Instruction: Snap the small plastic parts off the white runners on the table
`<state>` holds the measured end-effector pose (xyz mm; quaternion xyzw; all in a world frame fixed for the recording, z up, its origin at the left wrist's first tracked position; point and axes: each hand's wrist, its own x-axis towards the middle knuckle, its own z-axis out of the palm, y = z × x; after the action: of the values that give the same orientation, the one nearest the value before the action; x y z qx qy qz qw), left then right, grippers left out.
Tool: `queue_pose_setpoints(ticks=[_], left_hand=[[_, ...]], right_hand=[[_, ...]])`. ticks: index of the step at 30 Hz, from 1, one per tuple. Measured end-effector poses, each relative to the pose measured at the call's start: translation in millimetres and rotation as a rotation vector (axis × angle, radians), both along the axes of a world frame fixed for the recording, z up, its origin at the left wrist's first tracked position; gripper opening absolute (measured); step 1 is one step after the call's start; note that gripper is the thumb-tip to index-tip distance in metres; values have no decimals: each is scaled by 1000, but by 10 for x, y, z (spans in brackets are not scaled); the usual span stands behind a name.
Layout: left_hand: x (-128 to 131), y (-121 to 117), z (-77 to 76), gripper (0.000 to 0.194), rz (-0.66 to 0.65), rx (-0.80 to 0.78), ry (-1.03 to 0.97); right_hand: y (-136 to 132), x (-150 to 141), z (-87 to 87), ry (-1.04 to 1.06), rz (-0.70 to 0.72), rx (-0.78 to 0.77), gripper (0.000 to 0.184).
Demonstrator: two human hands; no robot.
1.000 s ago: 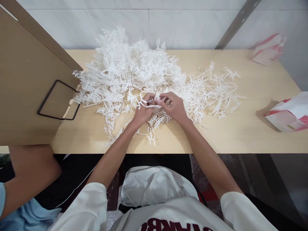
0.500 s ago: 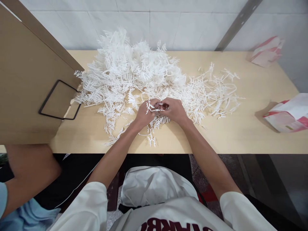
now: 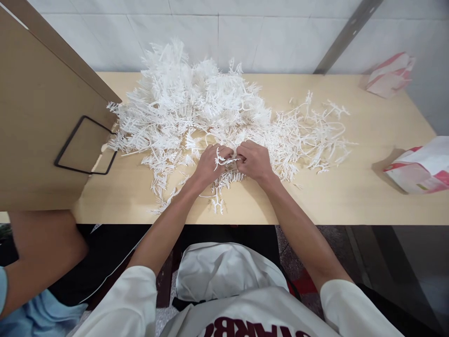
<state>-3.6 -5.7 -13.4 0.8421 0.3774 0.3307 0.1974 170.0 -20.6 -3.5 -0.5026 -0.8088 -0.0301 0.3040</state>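
Fingers of my left hand (image 3: 214,161) and my right hand (image 3: 254,159) are curled closed, close together over the table. Between them runs a thin white branched plastic sprue (image 3: 224,162), its forked end lying across the back of my left fingers and its stem reaching into my right fingertips. The exact grip is hidden behind the knuckles. Under and behind both hands spreads a large heap of white branched plastic pieces (image 3: 196,93). A loose forked piece (image 3: 216,201) lies on the table just below my left wrist.
The wooden table (image 3: 351,196) backs onto a tiled wall (image 3: 238,37). At the left stands a brown board (image 3: 42,117) with a black wire frame (image 3: 86,146) by it. Two red-and-white paper bags (image 3: 421,164) (image 3: 391,75) stand right. A co-worker's arm (image 3: 45,243) shows lower left.
Both hands have closed more tightly and turned knuckles-up, lowering slightly. The forked sprue has shifted right, and less of it shows beyond my left fingers. The heap looks the same.
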Motion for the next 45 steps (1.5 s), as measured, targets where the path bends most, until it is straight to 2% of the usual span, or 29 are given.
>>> queue_pose_setpoints(ticks=[6, 9, 14, 18, 22, 25, 31, 34, 37, 39, 41, 45], left_hand=[[28, 3, 40, 21, 59, -57, -179], [31, 4, 53, 30, 46, -147, -253], [17, 0, 32, 35, 32, -168, -207], [35, 11, 44, 23, 123, -237, -252], [41, 27, 88, 16, 57, -269, -315], [40, 33, 100, 17, 57, -231, -332], [28, 38, 59, 13, 252, -76, -104], [14, 46, 42, 20, 197, -66, -174], [16, 47, 45, 27, 110, -56, -242], [27, 39, 52, 39, 96, -46, -259], [41, 28, 52, 51, 80, -61, -273], [57, 27, 13, 46, 86, -53, -333]], right_hand=[[2, -1, 36, 263, 10, 66, 12], [22, -23, 37, 368, 18, 8, 18], [97, -12, -55, 294, 96, -146, 30], [86, -3, -58, 294, 83, -57, 31], [32, -43, -5, 314, 26, 41, 30], [29, -74, -5, 326, -12, 60, 30], [67, -11, -53, 345, -155, 114, 28], [66, 27, -46, 455, -183, 70, 22], [62, 16, -28, 458, -136, 50, 25], [64, -9, -19, 413, -112, 51, 27], [67, -36, -16, 360, -45, -16, 32], [64, -70, -9, 338, 122, -163, 38]])
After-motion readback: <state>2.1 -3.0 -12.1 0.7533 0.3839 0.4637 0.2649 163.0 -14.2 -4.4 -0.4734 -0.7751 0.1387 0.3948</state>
